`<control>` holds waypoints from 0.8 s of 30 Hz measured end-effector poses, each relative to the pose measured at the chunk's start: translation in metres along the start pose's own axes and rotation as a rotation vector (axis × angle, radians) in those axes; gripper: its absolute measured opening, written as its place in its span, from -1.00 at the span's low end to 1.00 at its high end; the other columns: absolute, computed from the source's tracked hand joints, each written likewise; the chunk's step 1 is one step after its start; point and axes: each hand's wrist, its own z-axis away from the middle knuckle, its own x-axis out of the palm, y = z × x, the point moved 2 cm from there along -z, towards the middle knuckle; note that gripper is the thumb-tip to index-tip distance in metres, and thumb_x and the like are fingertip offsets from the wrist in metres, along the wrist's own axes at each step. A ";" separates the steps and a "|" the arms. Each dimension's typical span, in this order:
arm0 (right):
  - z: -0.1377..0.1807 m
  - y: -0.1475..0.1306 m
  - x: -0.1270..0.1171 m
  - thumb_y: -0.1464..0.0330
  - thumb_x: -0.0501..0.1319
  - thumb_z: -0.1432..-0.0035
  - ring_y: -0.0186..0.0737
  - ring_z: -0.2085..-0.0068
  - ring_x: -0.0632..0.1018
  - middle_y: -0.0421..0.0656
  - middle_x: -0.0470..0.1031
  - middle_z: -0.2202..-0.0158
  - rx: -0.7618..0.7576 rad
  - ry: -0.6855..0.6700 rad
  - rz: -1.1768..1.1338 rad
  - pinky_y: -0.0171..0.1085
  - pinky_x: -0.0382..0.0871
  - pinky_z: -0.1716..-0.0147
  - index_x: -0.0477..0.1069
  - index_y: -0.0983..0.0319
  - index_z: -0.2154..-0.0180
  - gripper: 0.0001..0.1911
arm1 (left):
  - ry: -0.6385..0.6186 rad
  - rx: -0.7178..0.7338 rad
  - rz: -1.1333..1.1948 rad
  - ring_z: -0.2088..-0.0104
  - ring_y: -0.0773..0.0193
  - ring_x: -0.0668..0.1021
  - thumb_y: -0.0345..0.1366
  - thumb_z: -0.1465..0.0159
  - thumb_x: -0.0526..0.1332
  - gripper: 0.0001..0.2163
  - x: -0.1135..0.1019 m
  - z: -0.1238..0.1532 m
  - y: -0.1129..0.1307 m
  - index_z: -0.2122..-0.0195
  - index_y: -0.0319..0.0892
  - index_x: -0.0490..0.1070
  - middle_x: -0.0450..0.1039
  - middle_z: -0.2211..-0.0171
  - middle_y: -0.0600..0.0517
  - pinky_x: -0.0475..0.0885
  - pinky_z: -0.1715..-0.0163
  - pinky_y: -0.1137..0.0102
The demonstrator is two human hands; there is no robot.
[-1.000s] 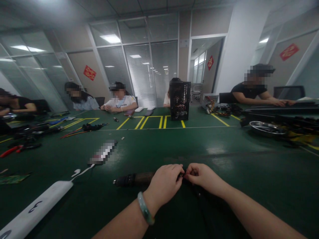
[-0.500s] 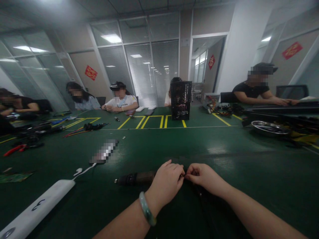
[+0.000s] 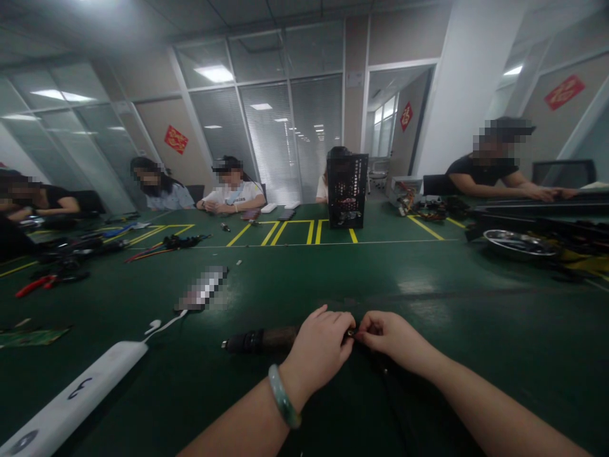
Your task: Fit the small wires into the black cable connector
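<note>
The sleeved black cable [image 3: 261, 341] lies along the green worktop [image 3: 476, 304], running out towards 9 o'clock from the left hand [image 3: 316, 355], the nearer hand. That hand and the right hand [image 3: 392, 339] pinch the small metal connector [image 3: 351, 332] between them.

On my feed, the left hand [image 3: 316, 352] and right hand [image 3: 387, 339] have drawn slightly apart since a second ago, and a small metal-tipped connector [image 3: 351, 332] now shows just beside the left hand's fingertips.
</note>
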 end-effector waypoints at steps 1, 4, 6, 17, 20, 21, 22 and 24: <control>0.000 0.000 0.000 0.28 0.22 -0.11 -0.35 0.51 0.44 -0.26 0.45 0.54 -0.004 -0.001 0.002 -0.43 0.20 0.56 0.43 0.25 0.36 -0.85 | -0.006 0.001 -0.001 0.14 0.24 0.49 -0.38 -0.22 0.21 -0.88 0.000 0.000 0.000 0.21 -0.10 0.34 0.47 0.17 0.07 0.17 -0.15 0.15; 0.002 -0.002 -0.002 0.28 0.22 -0.11 -0.34 0.50 0.44 -0.25 0.46 0.53 -0.017 -0.004 0.016 -0.42 0.22 0.55 0.44 0.25 0.36 -0.85 | -0.017 0.007 -0.005 0.14 0.22 0.49 -0.37 -0.23 0.19 -0.92 0.000 0.000 0.001 0.24 -0.11 0.34 0.47 0.18 0.06 0.21 -0.12 0.16; 0.002 -0.003 -0.003 0.29 0.22 -0.11 -0.34 0.50 0.45 -0.25 0.46 0.53 -0.016 -0.006 0.015 -0.42 0.23 0.54 0.44 0.25 0.36 -0.86 | -0.014 0.002 -0.012 0.13 0.22 0.49 -0.36 -0.24 0.18 -0.94 -0.001 -0.001 0.001 0.25 -0.12 0.34 0.47 0.18 0.05 0.23 -0.10 0.16; 0.002 -0.006 -0.004 0.27 0.21 -0.12 -0.33 0.50 0.45 -0.25 0.45 0.54 0.005 -0.013 -0.007 -0.41 0.23 0.54 0.41 0.24 0.37 -0.84 | -0.020 0.003 -0.040 0.11 0.20 0.48 -0.37 -0.23 0.21 -0.87 0.001 0.000 -0.001 0.21 -0.11 0.32 0.45 0.12 0.05 0.26 -0.06 0.17; 0.003 -0.008 -0.004 0.28 0.21 -0.12 -0.33 0.50 0.45 -0.25 0.46 0.54 0.012 -0.011 0.008 -0.41 0.22 0.54 0.42 0.24 0.37 -0.85 | -0.034 -0.004 -0.050 0.13 0.21 0.48 -0.38 -0.24 0.19 -0.92 -0.001 0.000 0.001 0.25 -0.12 0.32 0.45 0.12 0.05 0.29 -0.02 0.20; 0.003 -0.008 -0.004 0.28 0.21 -0.12 -0.32 0.50 0.45 -0.24 0.46 0.54 0.013 -0.011 0.014 -0.41 0.23 0.54 0.42 0.24 0.37 -0.85 | -0.036 -0.007 -0.049 0.13 0.21 0.48 -0.38 -0.24 0.18 -0.94 -0.002 0.000 0.001 0.26 -0.12 0.32 0.45 0.12 0.04 0.30 -0.01 0.20; 0.003 -0.009 -0.004 0.28 0.21 -0.12 -0.32 0.50 0.45 -0.24 0.46 0.54 0.012 -0.011 0.017 -0.41 0.23 0.54 0.42 0.24 0.37 -0.85 | -0.037 -0.011 -0.046 0.14 0.21 0.48 -0.37 -0.25 0.17 -0.95 -0.002 0.000 0.001 0.26 -0.13 0.32 0.45 0.12 0.04 0.31 0.01 0.21; 0.003 -0.010 -0.004 0.28 0.20 -0.12 -0.32 0.49 0.46 -0.24 0.46 0.53 0.006 -0.011 0.019 -0.40 0.24 0.53 0.42 0.25 0.37 -0.85 | -0.038 -0.013 -0.037 0.13 0.20 0.48 -0.36 -0.25 0.17 -0.94 -0.003 0.000 0.002 0.25 -0.13 0.33 0.45 0.11 0.03 0.32 0.01 0.21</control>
